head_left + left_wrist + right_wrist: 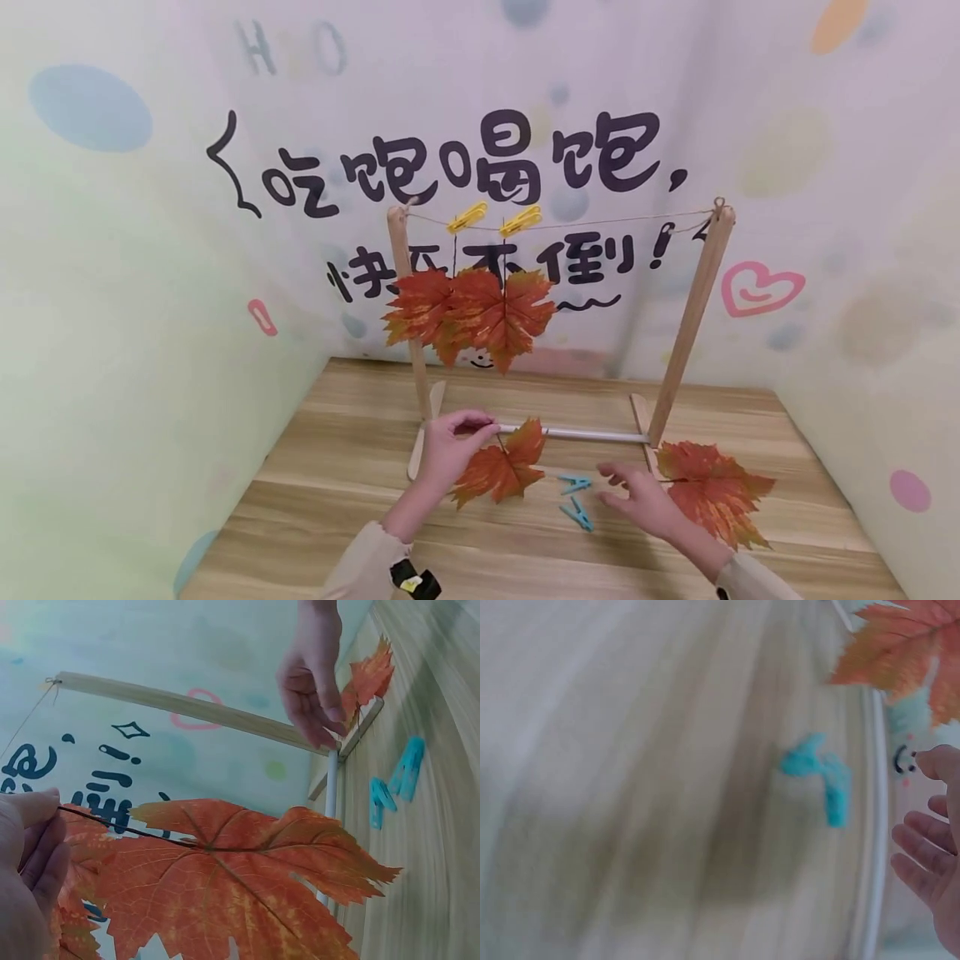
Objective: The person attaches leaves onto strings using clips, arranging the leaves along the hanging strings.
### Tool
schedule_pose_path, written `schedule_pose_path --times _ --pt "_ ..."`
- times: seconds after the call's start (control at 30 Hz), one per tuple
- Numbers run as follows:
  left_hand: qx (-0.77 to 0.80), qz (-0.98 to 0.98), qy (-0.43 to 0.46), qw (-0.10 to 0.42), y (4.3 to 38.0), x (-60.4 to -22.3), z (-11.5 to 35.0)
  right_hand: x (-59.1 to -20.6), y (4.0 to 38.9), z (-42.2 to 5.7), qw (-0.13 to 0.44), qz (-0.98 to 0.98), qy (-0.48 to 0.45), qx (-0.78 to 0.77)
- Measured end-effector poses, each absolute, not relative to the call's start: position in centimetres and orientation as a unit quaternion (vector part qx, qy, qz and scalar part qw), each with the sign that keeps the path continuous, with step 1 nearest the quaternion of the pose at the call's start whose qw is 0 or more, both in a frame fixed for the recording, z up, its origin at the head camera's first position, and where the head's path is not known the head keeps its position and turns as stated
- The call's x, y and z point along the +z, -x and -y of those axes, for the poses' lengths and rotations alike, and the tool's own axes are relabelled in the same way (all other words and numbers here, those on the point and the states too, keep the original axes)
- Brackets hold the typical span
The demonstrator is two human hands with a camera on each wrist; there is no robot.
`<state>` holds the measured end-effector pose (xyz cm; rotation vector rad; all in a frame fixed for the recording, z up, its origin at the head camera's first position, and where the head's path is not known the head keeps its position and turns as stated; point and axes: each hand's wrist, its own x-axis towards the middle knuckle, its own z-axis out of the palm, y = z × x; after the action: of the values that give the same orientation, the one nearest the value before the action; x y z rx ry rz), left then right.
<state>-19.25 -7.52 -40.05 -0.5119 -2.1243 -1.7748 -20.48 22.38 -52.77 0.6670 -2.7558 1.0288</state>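
My left hand (453,446) pinches the dark stem (112,823) of a red-orange maple leaf (498,477), which is held above the table near the frame's left post. Over the table my right hand (641,500) holds nothing, its fingers loosely bent. Just left of it lie two blue clothespins, one farther back (576,483) and one nearer (579,515). Another maple leaf (716,492) rests on the table beyond the right hand. Two more leaves, a left one (420,307) and a right one (504,312), hang from a string by yellow clothespins (521,221).
The string (600,223) runs between a left wooden post (401,242) and a right wooden post (693,321). A white rod (596,435) joins their feet low down. Behind the wooden table (300,508) stands a printed backdrop (862,275).
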Motion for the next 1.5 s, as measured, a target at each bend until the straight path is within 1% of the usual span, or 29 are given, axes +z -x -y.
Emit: schedule_pose_path --times 0.13,0.27,0.37,0.67,0.9,1.07,1.27,1.37,1.5 --pt "-0.606 0.743 0.189 0.212 18.8 -40.4 8.0 -54.2 19.7 -21.1 0.052 0.913 -0.209 0.346" --pt "-0.603 0.741 0.193 0.224 18.3 -40.9 8.2 -55.5 19.2 -19.9 0.032 0.917 -0.178 0.354" --pt "-0.605 0.74 0.192 0.222 18.2 -41.2 8.3 -56.4 19.1 -19.3 0.028 0.923 -0.159 0.348" --pt "-0.609 0.744 0.175 0.213 18.1 -41.7 8.6 -58.4 19.5 -18.5 0.081 0.926 -0.132 0.345" --pt "-0.608 0.747 0.169 0.21 17.9 -41.8 8.5 -58.9 19.6 -17.5 0.103 0.93 -0.107 0.336" --pt "-0.609 0.746 0.171 0.206 17.9 -41.7 8.5 -59.0 19.7 -16.7 0.107 0.932 -0.081 0.338" --pt "-0.611 0.734 0.206 0.213 18.2 -41.7 8.4 -58.9 19.7 -15.9 0.099 0.943 -0.05 0.314" --pt "-0.613 0.731 0.214 0.212 18.2 -41.5 8.3 -58.8 19.7 -15.6 0.106 0.946 -0.052 0.301" --pt "-0.621 0.73 0.209 0.195 18.3 -41.4 8.2 -59.0 19.6 -15.6 0.113 0.948 -0.069 0.291"
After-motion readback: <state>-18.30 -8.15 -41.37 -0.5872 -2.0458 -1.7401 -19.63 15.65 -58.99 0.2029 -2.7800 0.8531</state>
